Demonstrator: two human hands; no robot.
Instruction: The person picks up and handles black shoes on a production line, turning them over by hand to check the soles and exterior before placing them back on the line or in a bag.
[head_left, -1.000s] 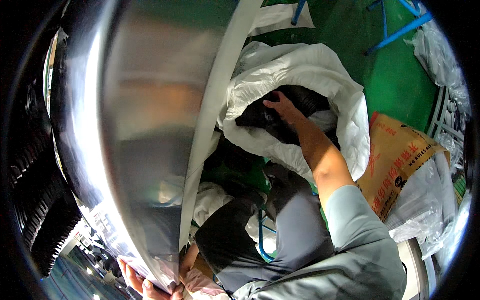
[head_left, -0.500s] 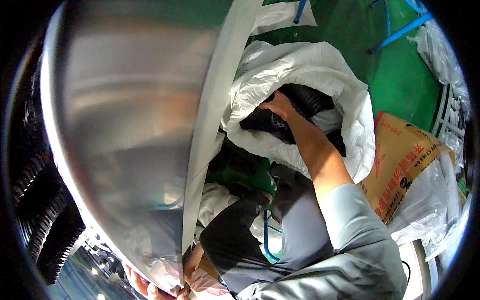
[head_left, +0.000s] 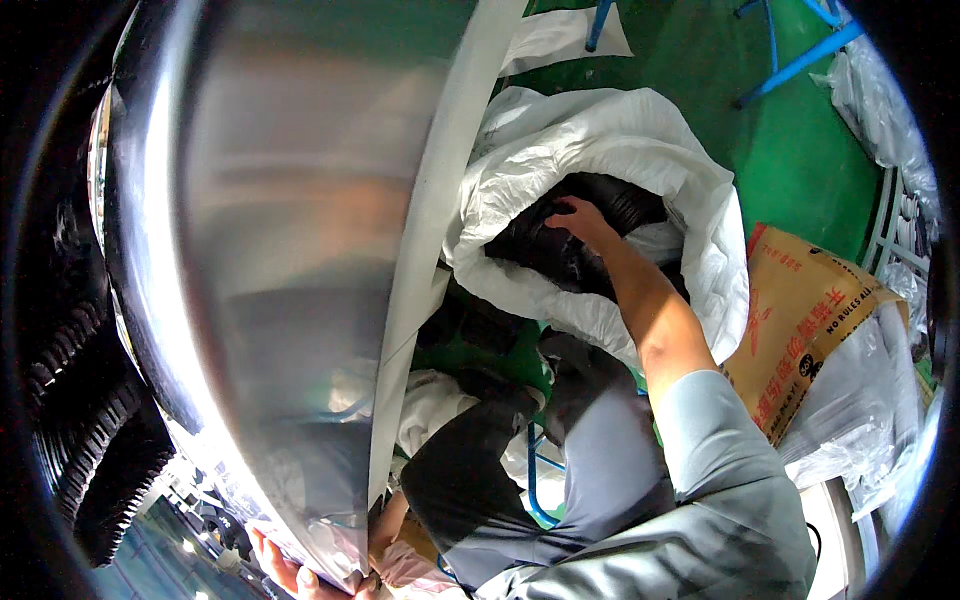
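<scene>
My right hand (head_left: 583, 222) reaches down into a large white woven sack (head_left: 700, 200) with a rolled-back rim. Its fingers are apart and partly bent, at the black ribbed pieces (head_left: 627, 203) heaped inside. Their exact kind does not show; nothing appears lifted in the hand. At the lower left, my left hand (head_left: 285, 572) is by the near corner of a shiny metal tabletop (head_left: 310, 300). Its fingers are bent, and the corner covers part of the hand, so what it grips, if anything, stays hidden.
Black ridged pieces (head_left: 85, 450) lie beyond the tabletop's left edge. Right of the sack stand a brown printed carton (head_left: 800, 335) and clear plastic wrapping (head_left: 850, 400). Blue metal legs (head_left: 800, 65) stand on the green floor (head_left: 690, 65). My legs (head_left: 470, 480) are beside the table.
My right hand has shifted slightly right within the sack, and its fingers have moved over the black pieces. The metal tabletop's left edge appears further right. My left hand stays at the corner.
</scene>
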